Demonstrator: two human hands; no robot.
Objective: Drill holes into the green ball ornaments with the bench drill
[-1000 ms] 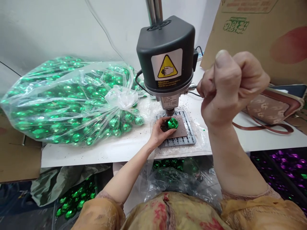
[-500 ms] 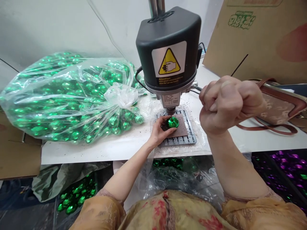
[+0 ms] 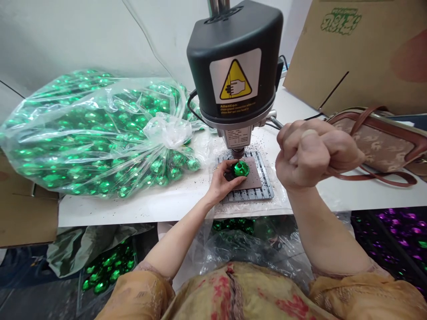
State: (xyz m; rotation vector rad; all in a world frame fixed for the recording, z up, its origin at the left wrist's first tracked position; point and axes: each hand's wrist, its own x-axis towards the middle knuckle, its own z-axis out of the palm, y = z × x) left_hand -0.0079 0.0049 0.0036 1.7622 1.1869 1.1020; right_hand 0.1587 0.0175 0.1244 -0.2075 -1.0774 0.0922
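Observation:
A black bench drill press (image 3: 233, 66) stands on the white table (image 3: 140, 209), its bit right over a shiny green faceted ball (image 3: 240, 168). My left hand (image 3: 222, 182) pinches that ball and holds it on a brown pad on the slotted grey base plate (image 3: 263, 191). My right hand (image 3: 312, 153) is a fist wrapped round the press's thin metal feed lever (image 3: 276, 123), to the right of the head and level with its lower edge. The lever's grip end is hidden inside my fist.
A big clear plastic bag full of green balls (image 3: 93, 133) lies left of the press. A cardboard box (image 3: 363, 49) and a brown handbag (image 3: 380, 142) are at the right. More bagged green balls (image 3: 106, 271) and purple ones (image 3: 396, 235) sit below the table.
My right fist has come down with the lever, from above the press's head level to beside its lower edge. The left hand keeps the green ball under the bit.

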